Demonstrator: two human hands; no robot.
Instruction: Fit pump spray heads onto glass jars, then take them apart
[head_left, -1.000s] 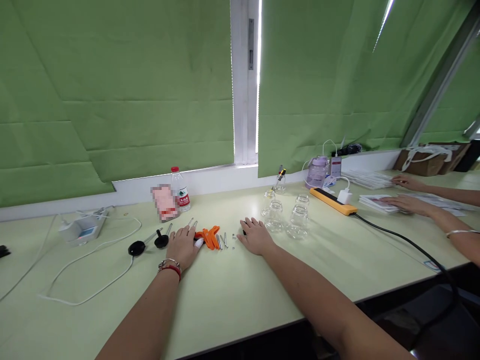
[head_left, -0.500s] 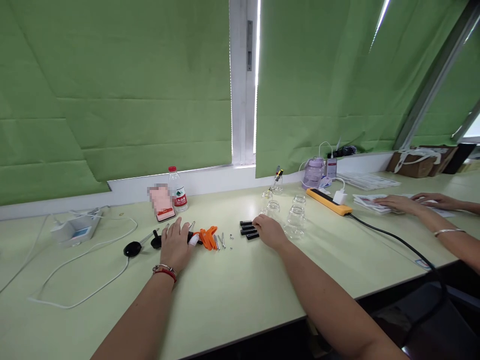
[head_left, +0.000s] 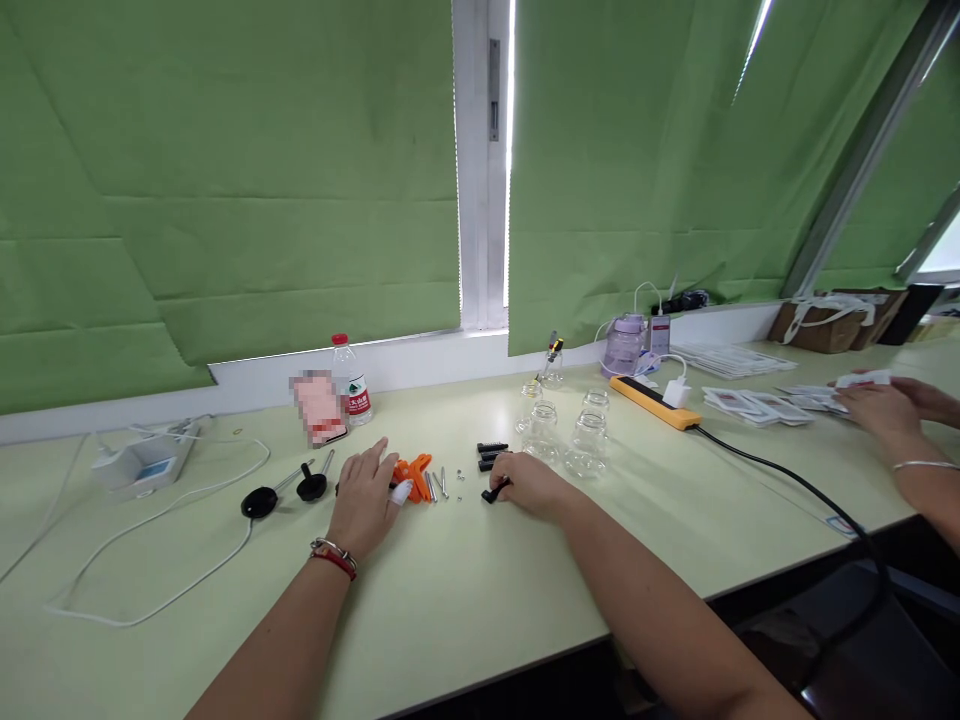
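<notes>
Pinched in the fingers of my right hand is a small black plastic piece, held low at the table surface. Just behind it lie more black ribbed pieces side by side. My left hand rests with fingers stretched out, partly covering a dark item beside the orange plastic pieces. A white wrap covers its thumb tip. Silver bolts and tiny nuts lie between my hands. To the left are a black round piece with a stem and a black disc.
Clear glass jars stand beyond my right hand; one holds screwdrivers. A yellow power strip with a black cable lies at right. A bottle and a phone are behind. A co-worker's hands hold a card.
My right hand has pulled one black piece out of the row toward me. My left hand has slid slightly right, exposing the black stemmed piece. The co-worker's hands have lifted a card.
</notes>
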